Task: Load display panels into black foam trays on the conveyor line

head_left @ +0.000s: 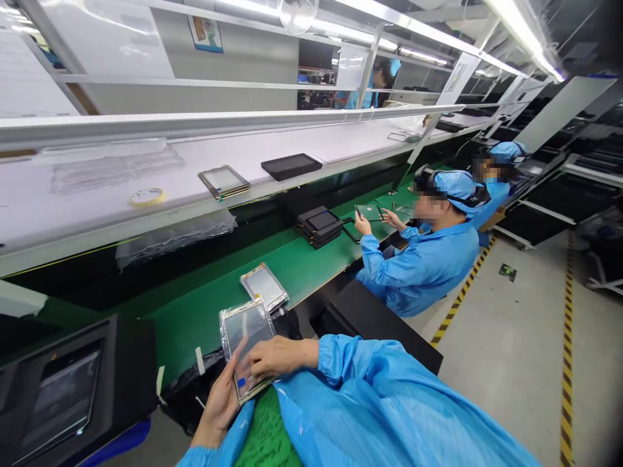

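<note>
A framed glass touch panel [246, 337] with clear film around its edges lies tilted in front of my body. My left hand [221, 399] grips it by its lower left edge, the thumb lying along the glass. Over the panel's lower right part is my right hand [277, 357], with its fingers bent and pressed together at the surface. Whatever those fingertips pinch, if anything, is hidden. A small blue tab [241, 383] shows near the panel's bottom corner. Just beyond, a stack of similar film-covered panels [264, 287] rests on the green bench [189, 324].
Black frames [318, 226] are stacked farther along the bench. The white shelf [97, 214] holds panels [224, 181], a black tray [291, 166] and a tape roll [146, 196]. At left is a black foam tray [121, 383]. A co-worker [423, 259] sits at right, holding a panel.
</note>
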Motion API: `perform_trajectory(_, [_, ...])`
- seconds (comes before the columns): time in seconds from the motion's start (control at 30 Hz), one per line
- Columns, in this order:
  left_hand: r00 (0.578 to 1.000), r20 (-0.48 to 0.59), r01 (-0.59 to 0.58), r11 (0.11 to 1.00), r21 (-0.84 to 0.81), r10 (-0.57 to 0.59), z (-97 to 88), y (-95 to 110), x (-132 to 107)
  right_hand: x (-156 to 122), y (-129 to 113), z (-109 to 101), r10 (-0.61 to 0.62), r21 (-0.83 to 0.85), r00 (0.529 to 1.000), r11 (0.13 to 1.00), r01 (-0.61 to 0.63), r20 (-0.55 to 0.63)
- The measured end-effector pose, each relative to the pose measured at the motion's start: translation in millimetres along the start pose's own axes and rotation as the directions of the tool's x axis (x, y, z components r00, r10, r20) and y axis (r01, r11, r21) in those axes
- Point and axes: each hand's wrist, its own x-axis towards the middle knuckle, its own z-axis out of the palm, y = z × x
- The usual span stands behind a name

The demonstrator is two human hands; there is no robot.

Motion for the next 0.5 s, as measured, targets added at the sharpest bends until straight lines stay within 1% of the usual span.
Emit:
perform_trajectory(0.03, [0.998, 0.061, -0.007, 0.999, -0.050, 0.010, -1.2, 2, -6, 2, -5, 2, 0.063, 0.056, 0.998, 0.996, -0.063, 0.009])
perform_trajectory(0.07, [0.993, 0.112, -0.012, 0.996, -0.090, 0.023, -2.5, 3, -12, 4, -10, 4, 0.152, 0.141, 0.988, 0.978, -0.154, 0.022])
perform_trajectory(0.1, [0.989, 0.144, -0.022, 0.994, -0.111, 0.038, -3.6, 4, -19, 7, -13, 4, 0.260, 0.254, 0.965, 0.932, -0.260, 0.034])
perform_trajectory(0.13, [0.986, 0.156, -0.038, 0.994, -0.106, 0.054, -4.3, 6, -26, 10, -14, 2, 0.369, 0.389, 0.929, 0.851, -0.354, 0.038])
perform_trajectory(0.17, [0.984, 0.167, -0.054, 0.994, -0.092, 0.069, -4.8, 7, -32, 13, -12, -1, 0.467, 0.535, 0.884, 0.740, -0.409, 0.029])
perform_trajectory(0.2, [0.980, 0.184, -0.067, 0.995, -0.079, 0.081, -5.2, 8, -38, 15, -8, -8, 0.554, 0.676, 0.832, 0.615, -0.407, -0.003])
perform_trajectory(0.23, [0.975, 0.202, -0.075, 0.994, -0.075, 0.089, -5.7, 9, -43, 15, -1, -17, 0.639, 0.793, 0.767, 0.499, -0.348, -0.065])
perform_trajectory(0.27, [0.970, 0.222, -0.079, 0.994, -0.078, 0.094, -6.7, 11, -47, 13, 9, -28, 0.726, 0.875, 0.671, 0.414, -0.253, -0.149])
perform_trajectory(0.3, [0.966, 0.239, -0.077, 0.994, -0.083, 0.095, -8.1, 12, -51, 9, 20, -42, 0.808, 0.916, 0.533, 0.376, -0.141, -0.250])
perform_trajectory(0.33, [0.963, 0.254, -0.072, 0.993, -0.088, 0.093, -10.2, 12, -54, 3, 33, -56, 0.868, 0.921, 0.348, 0.389, -0.035, -0.353])
perform_trajectory(0.37, [0.960, 0.266, -0.070, 0.993, -0.092, 0.092, -12.9, 12, -56, -5, 45, -70, 0.884, 0.897, 0.152, 0.441, 0.041, -0.442])
perform_trajectory(0.4, [0.956, 0.277, -0.070, 0.993, -0.097, 0.094, -15.9, 12, -59, -15, 56, -83, 0.858, 0.856, -0.027, 0.513, 0.068, -0.512])
perform_trajectory(0.43, [0.953, 0.287, -0.070, 0.992, -0.102, 0.097, -19.1, 12, -61, -25, 64, -94, 0.809, 0.815, -0.158, 0.578, 0.038, -0.566])
perform_trajectory(0.47, [0.951, 0.294, -0.070, 0.992, -0.109, 0.099, -22.2, 11, -62, -35, 69, -100, 0.756, 0.781, -0.229, 0.623, -0.034, -0.613])
perform_trajectory(0.5, [0.950, 0.296, -0.068, 0.991, -0.117, 0.101, -25.0, 11, -63, -42, 70, -103, 0.719, 0.755, -0.238, 0.643, -0.126, -0.652])
